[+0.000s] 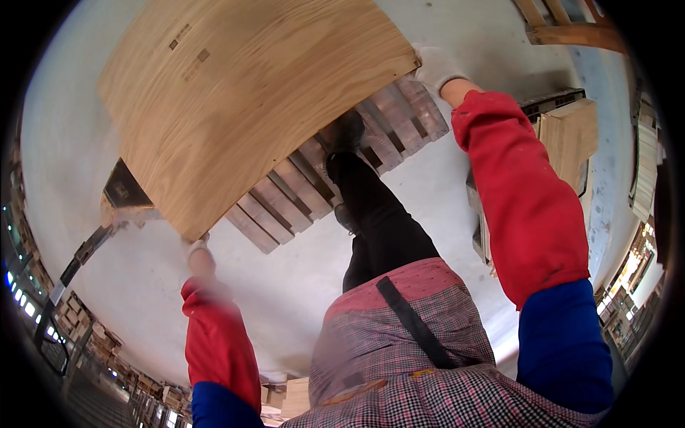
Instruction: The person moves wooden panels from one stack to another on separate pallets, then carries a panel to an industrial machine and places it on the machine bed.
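the large plywood panel (pixel 264 93) spans the upper left of the head view, its near edge overlying a slatted wooden pallet (pixel 303 182); whether the two touch cannot be told. the gloved left hand (pixel 198 247) is closed on the panel's near left corner, though haze and the board hide most of its fingers. the gloved right hand (pixel 437 69) grips the near right corner, its fingertips partly lost behind the edge. a dark shoe (pixel 346 132) shows over the pallet slats, close to the panel's edge. a stack of boards (pixel 571 139) stands to the right, beside the red right sleeve (pixel 531 200). judged by its breadth and thin edge, the panel should be stiff in the hand, awkward more than fragile, and fairly heavy; its flat face may slide under gloves, and its corners may chip or splinter. opposite corners of one edge, palms beneath, offer the steadiest hold.
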A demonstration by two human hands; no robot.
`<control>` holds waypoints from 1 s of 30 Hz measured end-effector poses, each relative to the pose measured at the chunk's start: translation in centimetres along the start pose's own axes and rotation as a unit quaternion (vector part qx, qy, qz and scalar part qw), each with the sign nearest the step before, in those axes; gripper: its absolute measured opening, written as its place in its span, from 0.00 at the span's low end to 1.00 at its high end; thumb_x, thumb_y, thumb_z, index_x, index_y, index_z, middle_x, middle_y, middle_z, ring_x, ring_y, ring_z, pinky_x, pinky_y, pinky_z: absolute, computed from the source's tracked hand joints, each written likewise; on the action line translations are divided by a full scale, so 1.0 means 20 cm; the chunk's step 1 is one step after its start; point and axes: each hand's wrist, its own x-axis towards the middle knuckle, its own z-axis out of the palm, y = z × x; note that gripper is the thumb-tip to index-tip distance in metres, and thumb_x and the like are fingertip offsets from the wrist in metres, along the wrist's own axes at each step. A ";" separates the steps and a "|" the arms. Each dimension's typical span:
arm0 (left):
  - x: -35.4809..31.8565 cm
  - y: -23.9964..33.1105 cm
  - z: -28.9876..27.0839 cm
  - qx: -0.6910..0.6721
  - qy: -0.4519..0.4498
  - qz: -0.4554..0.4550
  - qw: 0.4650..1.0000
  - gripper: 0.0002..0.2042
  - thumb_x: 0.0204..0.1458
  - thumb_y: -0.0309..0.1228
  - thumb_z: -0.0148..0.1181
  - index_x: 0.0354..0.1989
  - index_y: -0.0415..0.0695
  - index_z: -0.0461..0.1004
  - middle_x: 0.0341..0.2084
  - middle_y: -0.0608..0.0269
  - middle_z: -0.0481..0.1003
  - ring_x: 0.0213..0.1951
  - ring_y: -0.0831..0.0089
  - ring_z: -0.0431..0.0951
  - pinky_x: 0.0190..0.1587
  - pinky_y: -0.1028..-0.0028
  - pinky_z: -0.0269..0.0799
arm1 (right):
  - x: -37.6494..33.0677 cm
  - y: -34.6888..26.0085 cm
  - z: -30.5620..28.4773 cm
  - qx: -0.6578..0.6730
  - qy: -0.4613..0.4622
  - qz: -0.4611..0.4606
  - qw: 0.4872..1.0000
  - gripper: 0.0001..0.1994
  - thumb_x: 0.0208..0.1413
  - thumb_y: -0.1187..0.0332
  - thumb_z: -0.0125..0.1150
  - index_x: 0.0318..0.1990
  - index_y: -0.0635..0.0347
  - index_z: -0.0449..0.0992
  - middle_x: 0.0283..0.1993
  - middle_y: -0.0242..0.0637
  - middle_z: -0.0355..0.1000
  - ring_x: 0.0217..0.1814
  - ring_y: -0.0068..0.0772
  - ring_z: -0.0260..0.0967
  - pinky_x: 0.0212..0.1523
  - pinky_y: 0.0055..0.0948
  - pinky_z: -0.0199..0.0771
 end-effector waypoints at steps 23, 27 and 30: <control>0.70 1.26 1.23 0.571 -0.241 0.253 0.743 0.31 0.48 0.46 0.55 0.57 0.40 0.58 0.51 0.54 0.66 0.53 0.66 0.65 0.54 0.73 0.58 | -0.49 -1.14 0.70 0.839 -0.175 0.378 0.349 0.16 0.45 0.84 0.53 0.41 0.56 0.70 0.42 0.32 0.70 0.45 0.29 0.68 0.50 0.31 0.68; 0.90 1.24 1.27 0.503 -0.329 0.150 0.785 0.23 0.51 0.45 0.53 0.49 0.40 0.68 0.41 0.61 0.73 0.46 0.73 0.69 0.49 0.76 0.62 | -0.49 -1.14 0.70 0.835 -0.247 0.368 0.327 0.14 0.44 0.84 0.53 0.39 0.58 0.70 0.40 0.31 0.70 0.43 0.25 0.67 0.46 0.23 0.67; 0.87 1.21 1.35 0.499 -0.309 0.153 0.795 0.21 0.52 0.45 0.52 0.45 0.40 0.72 0.35 0.66 0.74 0.38 0.78 0.70 0.43 0.78 0.64 | -0.46 -1.15 0.66 0.828 -0.245 0.390 0.321 0.10 0.44 0.83 0.53 0.35 0.58 0.70 0.34 0.28 0.69 0.38 0.22 0.67 0.41 0.20 0.66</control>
